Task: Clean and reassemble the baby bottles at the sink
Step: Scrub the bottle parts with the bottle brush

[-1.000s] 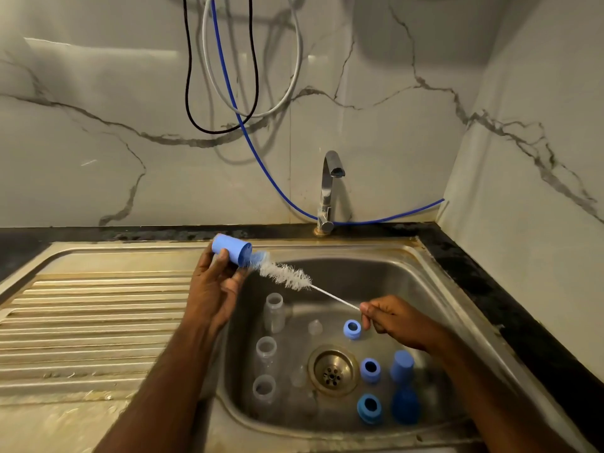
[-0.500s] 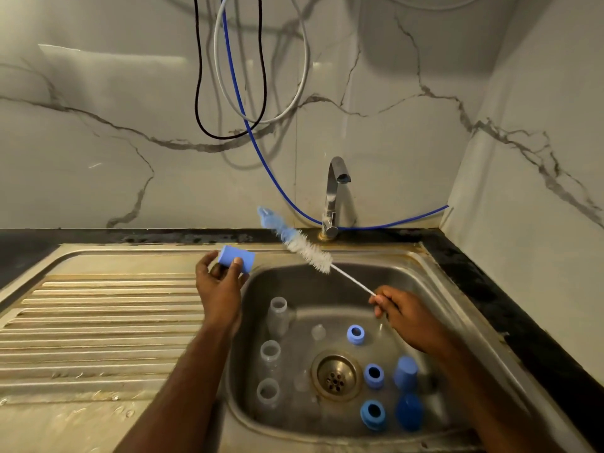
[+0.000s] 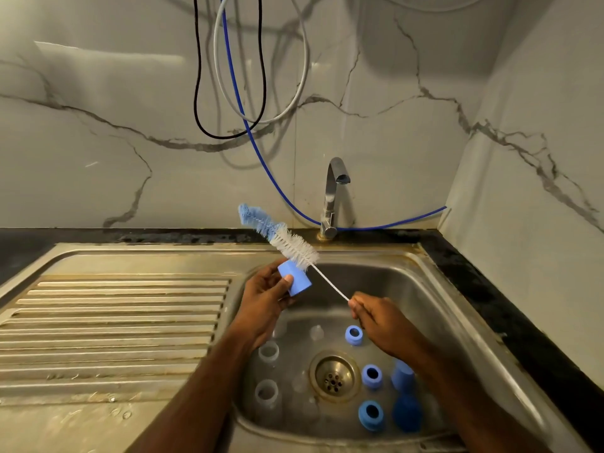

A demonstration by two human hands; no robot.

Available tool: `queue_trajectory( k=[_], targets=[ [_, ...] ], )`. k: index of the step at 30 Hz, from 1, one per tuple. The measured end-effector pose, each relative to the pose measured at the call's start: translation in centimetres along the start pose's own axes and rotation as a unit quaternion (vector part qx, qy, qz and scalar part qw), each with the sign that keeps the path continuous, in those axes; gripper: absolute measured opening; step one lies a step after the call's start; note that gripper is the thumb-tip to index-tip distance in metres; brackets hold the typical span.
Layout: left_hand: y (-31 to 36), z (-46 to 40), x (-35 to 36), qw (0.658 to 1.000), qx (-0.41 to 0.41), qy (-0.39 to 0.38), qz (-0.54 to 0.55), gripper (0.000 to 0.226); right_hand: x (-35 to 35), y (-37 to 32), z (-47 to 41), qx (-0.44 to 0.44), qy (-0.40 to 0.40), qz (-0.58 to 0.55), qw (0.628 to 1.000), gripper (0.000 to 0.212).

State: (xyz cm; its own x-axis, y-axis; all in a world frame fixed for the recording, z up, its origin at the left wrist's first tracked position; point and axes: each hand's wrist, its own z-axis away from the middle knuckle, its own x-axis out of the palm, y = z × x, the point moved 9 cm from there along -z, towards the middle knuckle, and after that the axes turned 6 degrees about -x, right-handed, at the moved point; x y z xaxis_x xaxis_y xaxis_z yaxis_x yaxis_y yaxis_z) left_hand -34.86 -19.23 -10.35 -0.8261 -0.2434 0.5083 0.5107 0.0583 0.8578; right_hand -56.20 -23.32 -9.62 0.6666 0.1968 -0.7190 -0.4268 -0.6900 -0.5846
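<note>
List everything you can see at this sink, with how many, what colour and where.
brush: 1, blue and white bristles, wire handle, above the basin's back left corner
cap: 1, blue, in the left hand
rings: 3, blue, on the basin floor right of the drain
bottles: 2 plainly seen, clear, upright at the basin's left
more caps: 2, blue, at the basin's right
sink: 1, steel, ribbed drainboard on its left
drain: 1, brass-toned, middle of the basin
tap: 1, chrome, behind the basin
cables: 3, black, grey, blue, hanging on the marble wall
left hand: holds the cap
right hand: pinches the brush's wire
</note>
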Motion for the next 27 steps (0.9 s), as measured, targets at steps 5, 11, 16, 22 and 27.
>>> queue_trajectory(
  k=[5,11,16,22,27],
  targets=[
    [1.0,-0.7,-3.3,0.985,0.011,0.108,0.134,0.022,-0.4,1.6,0.5,0.019,-0.029,0.017,0.999,0.033],
    [-0.5,-0.3,-0.8,0.999,-0.022,0.026,0.01,0.031,0.4,0.1,-0.2,-0.001,-0.012,0.001,1.0,0.033],
    [0.8,-0.6,-1.7,0.989,0.0,0.066,0.135,0.02,-1.1,1.7,0.5,0.013,-0.021,0.003,1.0,0.032],
    [0.1,0.1,-0.3,0.996,-0.034,0.012,0.082,0.034,0.3,0.1,-0.3,-0.003,-0.021,0.002,1.0,0.034],
    [0.4,-0.1,-0.7,0.989,-0.021,0.054,0.136,0.031,-0.7,1.2,0.0,0.015,-0.029,-0.007,0.999,0.034]
  ],
)
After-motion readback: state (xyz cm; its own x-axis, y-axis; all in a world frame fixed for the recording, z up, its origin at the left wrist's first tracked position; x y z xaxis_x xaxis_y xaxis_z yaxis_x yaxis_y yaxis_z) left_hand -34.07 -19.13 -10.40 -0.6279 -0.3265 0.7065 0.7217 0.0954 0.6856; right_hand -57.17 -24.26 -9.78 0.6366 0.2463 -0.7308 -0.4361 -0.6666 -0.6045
